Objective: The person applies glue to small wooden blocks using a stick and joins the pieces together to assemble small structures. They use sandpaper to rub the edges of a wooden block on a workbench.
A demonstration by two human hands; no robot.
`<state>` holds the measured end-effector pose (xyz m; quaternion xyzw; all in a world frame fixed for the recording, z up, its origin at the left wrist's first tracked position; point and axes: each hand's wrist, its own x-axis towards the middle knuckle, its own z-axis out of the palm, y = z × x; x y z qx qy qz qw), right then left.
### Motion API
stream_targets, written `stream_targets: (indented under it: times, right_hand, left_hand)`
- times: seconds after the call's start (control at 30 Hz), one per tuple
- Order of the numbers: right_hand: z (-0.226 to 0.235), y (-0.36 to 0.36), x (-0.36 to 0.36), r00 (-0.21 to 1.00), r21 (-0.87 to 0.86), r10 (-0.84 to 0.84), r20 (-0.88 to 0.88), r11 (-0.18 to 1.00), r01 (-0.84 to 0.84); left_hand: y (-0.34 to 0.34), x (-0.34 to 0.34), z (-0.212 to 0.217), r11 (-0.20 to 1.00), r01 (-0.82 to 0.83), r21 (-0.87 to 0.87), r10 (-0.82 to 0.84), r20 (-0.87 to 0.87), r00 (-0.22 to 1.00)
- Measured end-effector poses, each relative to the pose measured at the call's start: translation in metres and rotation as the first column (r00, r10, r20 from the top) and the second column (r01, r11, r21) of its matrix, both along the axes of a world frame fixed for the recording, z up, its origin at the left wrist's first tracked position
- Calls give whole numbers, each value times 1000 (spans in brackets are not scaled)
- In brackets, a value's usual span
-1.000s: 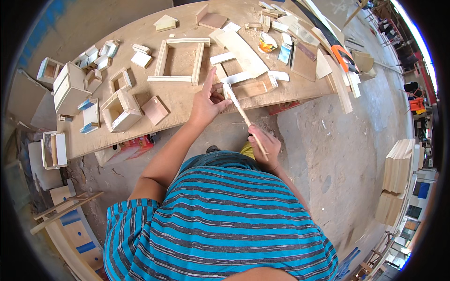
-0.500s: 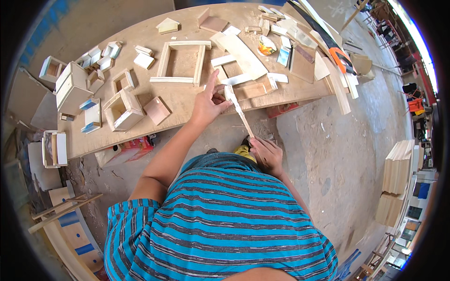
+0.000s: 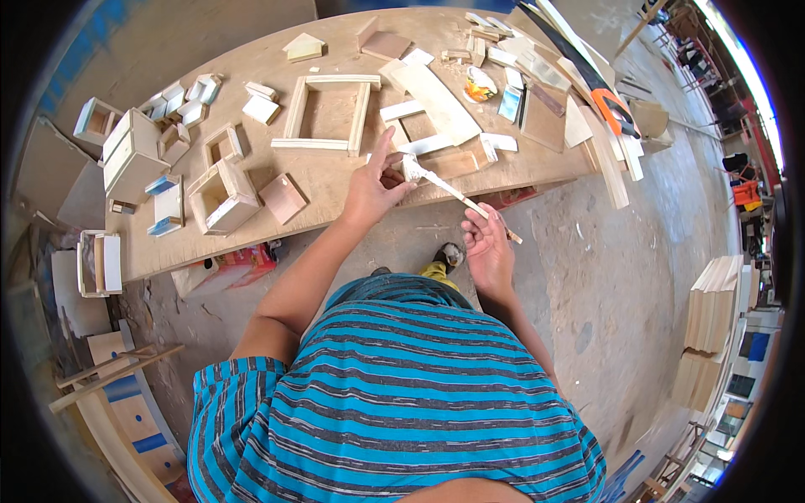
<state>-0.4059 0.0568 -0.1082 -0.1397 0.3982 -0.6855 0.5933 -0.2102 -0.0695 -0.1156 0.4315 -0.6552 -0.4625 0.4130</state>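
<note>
My left hand (image 3: 375,189) is at the table's front edge, its forefinger stretched out. Between the thumb and the other fingers it grips a small wood piece (image 3: 412,170) smeared white. My right hand (image 3: 488,241), off the table's edge with the fingers turned up, holds a thin wooden stick (image 3: 459,196). White paste coats the far half of the stick, and its tip lies against the small piece. Just beyond are a partly assembled wooden frame (image 3: 457,162) and a pale flat board (image 3: 436,105).
A square wooden frame (image 3: 325,144) lies on the table (image 3: 251,88), with several small boxes, including an open box (image 3: 222,199), to the left. An orange-handled handsaw (image 3: 615,111) rests on wood strips at the right. An orange-and-white cup (image 3: 480,85) stands near offcuts. Stacked boards (image 3: 711,302) are far right.
My right hand has moved up and to the right, turning palm upward. The stick has swung to slant more toward the right. My left hand stays nearly in place.
</note>
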Motion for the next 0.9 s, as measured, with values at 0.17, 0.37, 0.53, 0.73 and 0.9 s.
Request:
stream_targets:
  times: [0.17, 0.37, 0.53, 0.73, 0.9]
  right_hand:
    - [-11, 5, -3, 1000, 12, -19, -11, 1000, 19]
    - [-11, 13, -5, 998, 11, -36, -52, 999, 37]
    - [-4, 9, -5, 999, -44, -15, -28, 999, 13]
    - [-11, -9, -2, 999, -61, 25, -25, 998, -26]
    - [-7, -12, -3, 995, -86, 41, -87, 995, -49]
  left_hand:
    - [1, 1, 4, 1000, -7, 12, 7, 16, 1000]
    - [2, 0, 2, 1000, -10, 22, 10, 0, 1000]
    - [2, 0, 2, 1000, -6, 25, 6, -16, 1000]
    - [2, 0, 5, 999, -14, 37, 13, 2, 1000]
    - [2, 0, 4, 999, -16, 30, 15, 12, 1000]
